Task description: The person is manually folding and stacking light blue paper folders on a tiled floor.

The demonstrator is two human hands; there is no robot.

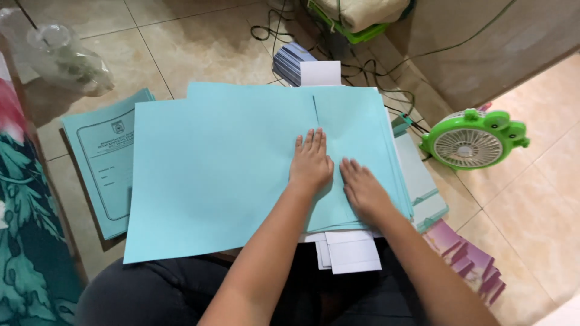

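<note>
While the person sits on the tiled floor (pixel 531 199) with legs under the work, both hands lie flat on a large light-blue paper sheet (pixel 211 175) spread across the lap. Left hand (pixel 311 162): fingers extended and held together, palm down, pressing near the sheet's centre fold; it grips nothing. Right hand (pixel 361 187): also open and flat, fingers pointing toward 11 o'clock, resting on the right half of the sheet just beside the left hand; it grips nothing either.

A short crease (pixel 315 110) runs from the top edge at 12 o'clock down toward the left fingertips. The fold looks started only: the crease shows in the upper part, while the lower part under the hands cannot be judged. The sheet's left half lies open and flat, not turned over.

Under the sheet's right side, a stack of similar blue sheets (pixel 399 175) shows its edges at 3 o'clock. White paper slips (pixel 350 250) stick out below at 6 o'clock. At 9 o'clock lies a pile of printed blue folder covers (pixel 99 169), apparently finished pieces. At 12 o'clock sits a stack of bluish-grey booklets (pixel 290 60) with a white sheet against it. A green handheld fan (pixel 471 143) stands at 3 o'clock; pink paper slips (pixel 468 256) fan out at 4 o'clock. A clear plastic bag (pixel 60 57) lies at 10 o'clock, black cables (pixel 362 72) at 1 o'clock.
</note>
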